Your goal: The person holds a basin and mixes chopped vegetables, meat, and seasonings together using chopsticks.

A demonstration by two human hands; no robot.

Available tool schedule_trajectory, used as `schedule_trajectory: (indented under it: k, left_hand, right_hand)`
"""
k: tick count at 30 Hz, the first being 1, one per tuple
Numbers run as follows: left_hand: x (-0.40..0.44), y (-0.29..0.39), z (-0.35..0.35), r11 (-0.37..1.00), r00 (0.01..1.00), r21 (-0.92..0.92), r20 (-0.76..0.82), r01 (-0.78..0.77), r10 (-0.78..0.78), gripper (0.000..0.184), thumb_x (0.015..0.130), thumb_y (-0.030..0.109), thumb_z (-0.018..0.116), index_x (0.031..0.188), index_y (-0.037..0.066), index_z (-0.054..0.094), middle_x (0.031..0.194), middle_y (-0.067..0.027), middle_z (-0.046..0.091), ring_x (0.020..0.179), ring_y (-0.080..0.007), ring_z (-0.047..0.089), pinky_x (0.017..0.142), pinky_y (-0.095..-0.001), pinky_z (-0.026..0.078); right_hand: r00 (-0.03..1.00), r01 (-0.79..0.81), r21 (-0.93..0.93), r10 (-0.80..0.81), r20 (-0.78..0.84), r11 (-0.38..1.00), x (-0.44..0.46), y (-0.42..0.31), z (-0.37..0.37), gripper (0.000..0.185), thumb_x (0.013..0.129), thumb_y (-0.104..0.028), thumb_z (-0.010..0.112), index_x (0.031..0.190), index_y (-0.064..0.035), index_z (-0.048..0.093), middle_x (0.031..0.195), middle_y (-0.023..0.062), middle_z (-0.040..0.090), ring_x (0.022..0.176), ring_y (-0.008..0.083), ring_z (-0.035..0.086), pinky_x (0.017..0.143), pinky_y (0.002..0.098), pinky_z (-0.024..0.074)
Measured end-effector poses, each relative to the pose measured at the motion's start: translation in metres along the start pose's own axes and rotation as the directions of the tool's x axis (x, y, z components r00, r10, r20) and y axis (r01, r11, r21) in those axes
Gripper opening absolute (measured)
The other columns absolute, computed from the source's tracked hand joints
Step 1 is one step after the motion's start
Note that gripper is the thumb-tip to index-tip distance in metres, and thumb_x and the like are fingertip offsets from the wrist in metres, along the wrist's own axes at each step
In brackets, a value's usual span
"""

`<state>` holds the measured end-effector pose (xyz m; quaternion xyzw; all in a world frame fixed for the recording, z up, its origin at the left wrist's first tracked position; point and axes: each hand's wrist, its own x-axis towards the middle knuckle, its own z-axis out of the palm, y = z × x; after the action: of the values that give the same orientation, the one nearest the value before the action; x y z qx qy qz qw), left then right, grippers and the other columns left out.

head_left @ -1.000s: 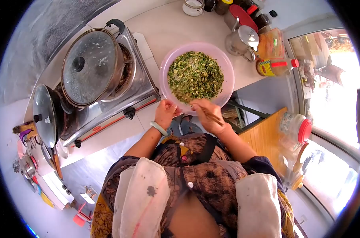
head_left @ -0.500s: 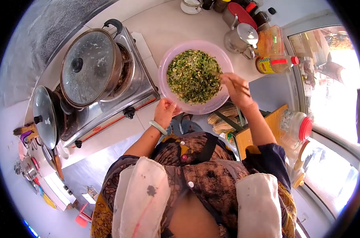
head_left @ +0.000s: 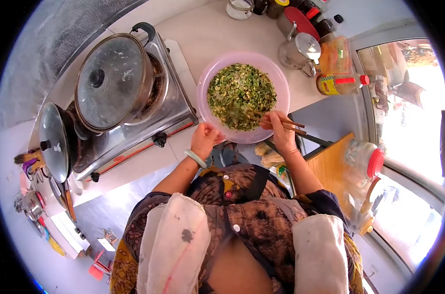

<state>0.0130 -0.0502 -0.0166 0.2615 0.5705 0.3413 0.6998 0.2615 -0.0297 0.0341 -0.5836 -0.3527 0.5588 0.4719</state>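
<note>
A pink plastic basin [head_left: 283, 88] stands at the counter's front edge, filled with a mix of chopped greens [head_left: 239, 93] and pale yellowish bits. My left hand [head_left: 204, 140] pinches the basin's near-left rim, fingers closed on it; a pale bangle circles that wrist. Wooden chopsticks [head_left: 296, 126] are gripped in my right hand [head_left: 280, 131] over the near-right rim. Their back ends stick out to the right, and their tips are down in the greens, blurred there.
Left of the basin, a gas stove [head_left: 181, 105] carries a large lidded pan [head_left: 112, 83] and a smaller lidded pan [head_left: 56, 142]. A metal pitcher [head_left: 293, 53] and a sauce bottle [head_left: 337, 84] stand to the right. Plastic jars [head_left: 362, 157] sit by the window.
My right hand has moved left and toward my body, carrying the chopsticks from the basin's right side to its near-right part. My left hand stays at the rim.
</note>
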Motion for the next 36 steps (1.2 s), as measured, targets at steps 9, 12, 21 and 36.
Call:
schedule_trajectory:
  k: [9,12,21,36]
  left_hand:
    - [-0.004,0.001,0.002,0.999,0.999,-0.039,-0.02,-0.028,0.027,0.013,0.09,0.004,0.051,0.098,-0.001,0.041,0.088,-0.0133,0.061,0.079,-0.0211,0.065,0.069,-0.031,0.056]
    - [-0.001,0.001,0.004,0.999,0.999,-0.036,-0.018,-0.031,0.03,0.014,0.09,0.004,0.051,0.098,-0.001,0.041,0.087,-0.0131,0.06,0.078,-0.0212,0.065,0.069,-0.0312,0.056]
    - [-0.006,0.009,0.007,1.0,0.999,-0.01,-0.032,0.004,-0.005,0.014,0.091,0.004,0.05,0.1,0.0,0.04,0.087,-0.0132,0.06,0.08,-0.0219,0.064,0.07,-0.0317,0.056]
    - [-0.005,0.005,0.007,0.999,0.999,-0.036,-0.041,-0.01,0.009,0.014,0.091,0.005,0.051,0.099,0.0,0.041,0.085,-0.0122,0.061,0.077,-0.0194,0.065,0.066,-0.0303,0.056]
  right_hand:
    - [0.967,0.214,-0.299,-0.246,-0.073,0.93,0.049,-0.048,-0.031,0.023,0.094,-0.018,0.048,0.103,0.0021,0.057,0.087,0.0092,0.063,0.075,0.0153,0.062,0.07,0.0267,0.0508]
    - [0.971,0.213,-0.362,-0.239,-0.028,0.907,0.072,-0.028,-0.028,0.023,0.094,-0.019,0.05,0.102,0.0021,0.056,0.088,0.0099,0.063,0.077,0.0158,0.061,0.073,0.0268,0.0496]
    - [0.978,0.106,-0.133,-0.079,0.192,0.985,0.063,-0.006,0.015,0.022,0.094,-0.018,0.049,0.099,0.0022,0.056,0.089,0.0099,0.063,0.08,0.0166,0.061,0.077,0.0293,0.0502]
    - [0.688,0.702,-0.451,-0.361,0.629,0.552,0.0,0.002,0.063,0.022,0.078,0.002,0.058,0.099,-0.002,0.059,0.092,0.0159,0.063,0.082,0.032,0.062,0.068,0.0346,0.052]
